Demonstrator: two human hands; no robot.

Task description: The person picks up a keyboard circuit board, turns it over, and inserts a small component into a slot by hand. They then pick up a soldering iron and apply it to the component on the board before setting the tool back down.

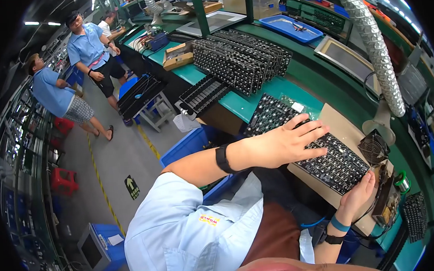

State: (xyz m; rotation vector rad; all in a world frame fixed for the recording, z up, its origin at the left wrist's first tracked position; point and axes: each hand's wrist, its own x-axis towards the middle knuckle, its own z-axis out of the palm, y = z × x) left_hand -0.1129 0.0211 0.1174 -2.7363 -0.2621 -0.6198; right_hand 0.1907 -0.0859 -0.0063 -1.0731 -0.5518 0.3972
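Observation:
A black circuit board (337,164) with rows of small pale parts lies over a brown cardboard sheet (330,116) on the bench in front of me. Across its upper left part my left hand (296,143) rests with fingers spread, seemingly touching the surface. My right hand (358,195) grips its near right corner, thumb and fingers at the edge. Another stretch of black board (271,114) shows beyond my left hand. Whether it joins the first is hidden by the hand. A clear plastic bag (299,105) lies beside it.
Upright circuit boards (242,60) stand in a dense row farther back, near a black slotted rack (205,94). A small fan (373,148), a green solder spool (402,182) and a silver duct (377,53) are at right. Blue bins (183,146) sit left; two people stand in the aisle.

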